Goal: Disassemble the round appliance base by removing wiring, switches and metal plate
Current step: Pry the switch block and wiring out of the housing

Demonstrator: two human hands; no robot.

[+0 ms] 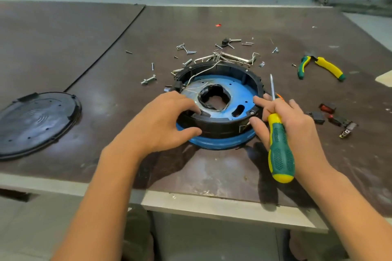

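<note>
Nearest the camera, two bare forearms are stretched over the worktop (212, 167) edge. At far left a black round cover (38, 121) is laid flat, well apart from the work. The left hand (161, 121) is curled over the near-left rim of the round appliance base (218, 129), fingers hooked inside and thumb pressed on the outer wall, so the base is gripped and steadied.

The base is set at mid-worktop, and its blue-tinted metal plate (239, 91) is seen seated inside. Thin wiring (203, 74) is looped across the plate, and one switch (178, 86) is mounted at the far-left rim. Loose screws (148, 80) are scattered behind.

The right hand (297, 121) is closed round a green and yellow screwdriver (280, 144), shaft pointing up, while its fingertips are rested on the right rim. Removed switches (331, 116) and pliers (322, 66) are laid further right.

The wiring and plate step is judged to be in hand. Next, the screwdriver would need turning tip-down onto a rim screw.
</note>
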